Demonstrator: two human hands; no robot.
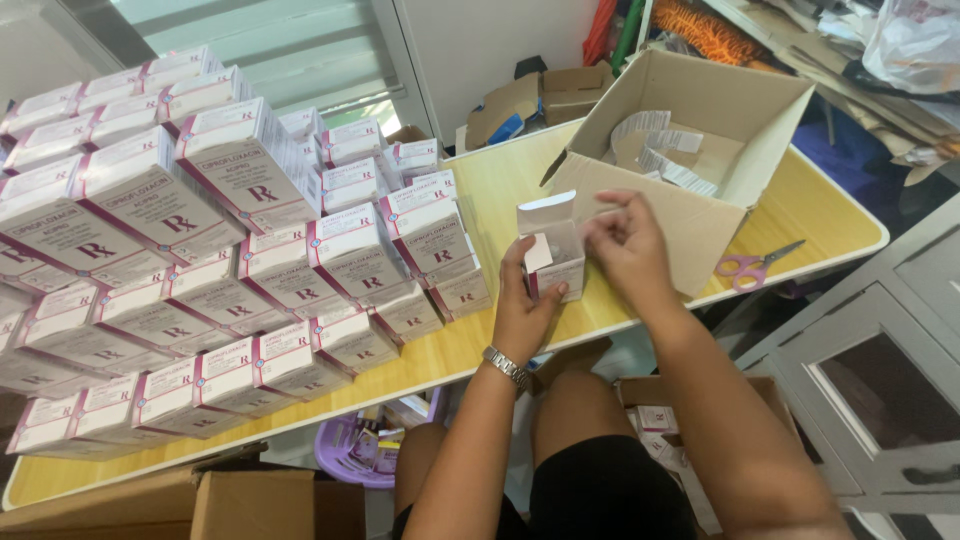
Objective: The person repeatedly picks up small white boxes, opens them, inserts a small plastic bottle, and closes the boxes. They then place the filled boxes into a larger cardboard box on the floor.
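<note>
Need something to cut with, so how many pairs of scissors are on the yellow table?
1. The scissors, with pink and purple handles, lie near the right edge of the yellow table, right of the open cardboard box. More may be hidden inside or behind it.

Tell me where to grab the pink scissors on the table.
Probably by the pink handle loops of the scissors, coming from the near table edge. They lie flat, loops toward that edge, blades pointing away to the right, nothing crowding them.
</note>
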